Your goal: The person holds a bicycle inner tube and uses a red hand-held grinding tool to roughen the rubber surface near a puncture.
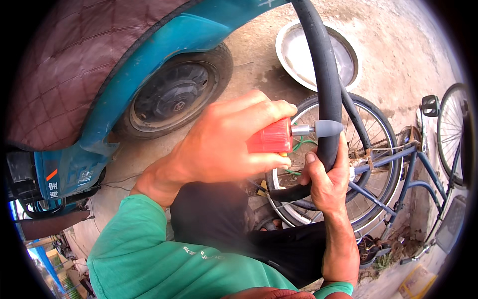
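Note:
My left hand [224,138] grips a red handheld rotary grinder [270,137] with a metal chuck. Its grey, cone-shaped grinding bit [328,129] looks blurred and lies across a black rubber inner tube [324,67]. Just below the bit, my right hand [330,179] holds the tube, thumb on the near side and a finger behind it. The tube runs up past the top edge of the view, and a folded part of it curves below my right hand. Contact between bit and rubber appears close.
Behind the tube, a bicycle wheel [388,142] belongs to a blue bicycle frame [412,164] lying at right. A metal basin [283,71] rests on the dirt ground. At left stands a teal electric scooter [108,104] with a black-hubbed wheel [175,101]. Shoes [373,248] lie lower right.

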